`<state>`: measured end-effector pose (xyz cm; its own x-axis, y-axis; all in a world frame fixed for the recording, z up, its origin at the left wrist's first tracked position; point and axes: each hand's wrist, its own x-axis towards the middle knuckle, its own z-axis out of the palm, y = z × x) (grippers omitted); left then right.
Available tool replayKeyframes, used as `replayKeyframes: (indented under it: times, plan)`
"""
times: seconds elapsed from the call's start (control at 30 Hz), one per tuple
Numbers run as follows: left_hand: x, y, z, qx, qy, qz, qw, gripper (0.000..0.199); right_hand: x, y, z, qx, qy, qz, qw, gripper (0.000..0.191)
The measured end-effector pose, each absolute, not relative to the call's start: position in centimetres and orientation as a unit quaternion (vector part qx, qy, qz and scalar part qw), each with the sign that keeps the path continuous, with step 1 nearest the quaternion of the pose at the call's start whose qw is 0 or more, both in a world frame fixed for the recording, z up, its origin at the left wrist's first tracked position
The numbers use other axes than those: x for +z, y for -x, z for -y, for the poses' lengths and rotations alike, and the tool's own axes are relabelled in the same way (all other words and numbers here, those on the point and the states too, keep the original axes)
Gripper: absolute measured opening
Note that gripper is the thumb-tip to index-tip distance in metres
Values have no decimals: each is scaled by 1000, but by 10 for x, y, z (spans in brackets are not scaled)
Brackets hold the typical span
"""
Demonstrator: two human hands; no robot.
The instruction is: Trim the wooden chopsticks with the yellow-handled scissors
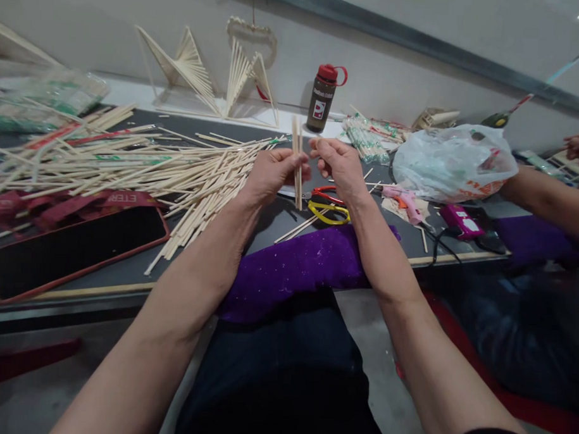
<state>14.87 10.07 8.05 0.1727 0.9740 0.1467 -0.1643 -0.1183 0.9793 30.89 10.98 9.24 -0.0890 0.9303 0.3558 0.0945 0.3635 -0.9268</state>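
My left hand [278,169] is closed around a few thin wooden sticks [299,189], held upright above the table. Just to their right is my right hand [339,163], its fingers curled in and thumb and forefinger close together. Whether anything thin sits in that pinch I cannot make out. Below the hands lie red and yellow looped handles [330,213], which look like scissors, beside a couple of loose sticks [301,229]. A big heap of wooden sticks [210,176] spreads to the left of my left hand. Purple cloth [297,268] hangs over the table edge under my forearms.
A phone [79,251] and a maroon ribbon [71,208] lie front left. Behind stand stick models [190,71] and a bottle [322,98]. To the right are a pink glue gun [411,205], a plastic bag [455,162] and another person's arm [540,194].
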Motion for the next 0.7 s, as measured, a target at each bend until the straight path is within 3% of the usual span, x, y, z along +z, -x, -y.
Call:
replayKeyframes:
  times: [0.2, 0.37, 0.57, 0.7]
  plan:
    - [84, -136, -113, 605, -415, -410, 541, 15, 88, -308, -100, 467, 452, 650, 394, 34]
    - [84, -131, -114, 631, -388, -422, 523, 16, 86, -303, -95, 452, 447, 720, 277, 30]
    - [82, -128, -120, 636, -396, -424, 509, 30, 84, -300, -96, 349, 456, 776, 262, 26]
    - [85, -121, -125, 686, -364, -402, 484, 21, 90, -315, -96, 274, 475, 798, 250, 25]
